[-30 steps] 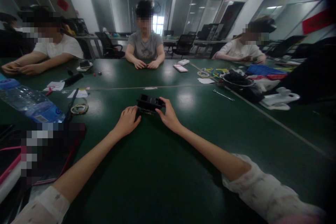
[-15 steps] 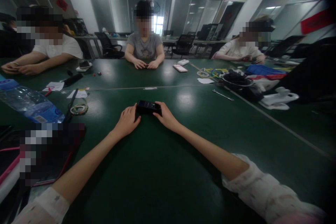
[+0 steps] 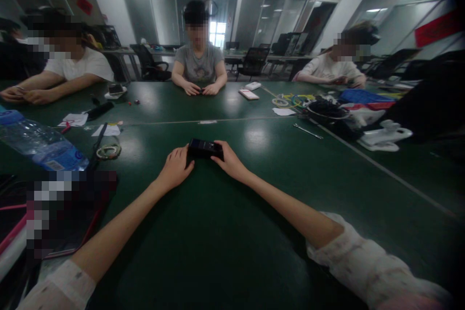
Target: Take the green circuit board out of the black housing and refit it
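Note:
A small black device with a dark screen point(image 3: 205, 148) rests on the green tabletop point(image 3: 218, 232) in front of me; faint light marks show on its screen. My left hand point(image 3: 177, 167) grips its left end, fingers behind and thumb at the near side. At the right end, my right hand point(image 3: 229, 161) holds it the same way, thumb in front and fingers along the far edge. Both forearms reach out over the table, in pale patterned sleeves. The device's underside and the tips of some fingers are hidden.
On the left lie a water bottle point(image 3: 47, 143), a bracelet-like coil point(image 3: 108, 151) and papers point(image 3: 107, 130). A wrench point(image 3: 308, 131), a cable heap point(image 3: 325, 109) and a white plastic part point(image 3: 385, 136) are on the right. Three people sit around the table; a phone point(image 3: 249, 94) lies across from me.

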`<move>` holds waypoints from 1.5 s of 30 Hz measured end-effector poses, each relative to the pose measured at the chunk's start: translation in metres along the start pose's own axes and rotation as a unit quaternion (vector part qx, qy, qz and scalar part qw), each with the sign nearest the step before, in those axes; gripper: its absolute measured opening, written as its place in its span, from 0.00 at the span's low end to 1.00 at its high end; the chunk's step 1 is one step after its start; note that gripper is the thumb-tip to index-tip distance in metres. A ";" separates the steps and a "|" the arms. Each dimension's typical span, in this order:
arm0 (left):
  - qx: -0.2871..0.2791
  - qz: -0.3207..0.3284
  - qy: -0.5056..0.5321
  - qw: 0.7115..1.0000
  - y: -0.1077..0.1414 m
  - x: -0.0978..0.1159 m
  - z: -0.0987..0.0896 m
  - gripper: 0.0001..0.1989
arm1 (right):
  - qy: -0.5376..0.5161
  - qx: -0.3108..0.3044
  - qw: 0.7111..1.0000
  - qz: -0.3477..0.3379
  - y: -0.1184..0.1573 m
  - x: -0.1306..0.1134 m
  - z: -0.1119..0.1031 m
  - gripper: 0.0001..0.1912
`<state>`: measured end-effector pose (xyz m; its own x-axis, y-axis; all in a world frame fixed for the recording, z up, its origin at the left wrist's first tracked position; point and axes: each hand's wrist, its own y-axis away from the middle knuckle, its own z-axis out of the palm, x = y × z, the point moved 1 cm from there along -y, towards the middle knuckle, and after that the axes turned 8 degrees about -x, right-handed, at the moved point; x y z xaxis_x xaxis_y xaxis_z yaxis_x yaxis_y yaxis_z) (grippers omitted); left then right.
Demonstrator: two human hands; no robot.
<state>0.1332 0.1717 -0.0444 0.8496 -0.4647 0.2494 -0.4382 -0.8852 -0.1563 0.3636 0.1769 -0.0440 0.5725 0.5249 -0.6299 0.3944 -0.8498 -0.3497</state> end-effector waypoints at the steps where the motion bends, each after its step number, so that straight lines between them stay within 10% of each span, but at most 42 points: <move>1: 0.001 0.001 0.000 1.000 0.000 0.000 0.000 0.29 | -0.002 -0.002 1.000 0.001 0.000 0.000 0.000 0.27; 45: -0.005 0.001 0.004 1.000 0.000 -0.001 0.000 0.31 | -0.055 0.004 0.998 0.036 -0.001 0.006 -0.002 0.26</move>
<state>0.1324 0.1716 -0.0449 0.8465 -0.4665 0.2565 -0.4430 -0.8845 -0.1467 0.3678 0.1811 -0.0458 0.5160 0.4539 -0.7264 0.3495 -0.8858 -0.3053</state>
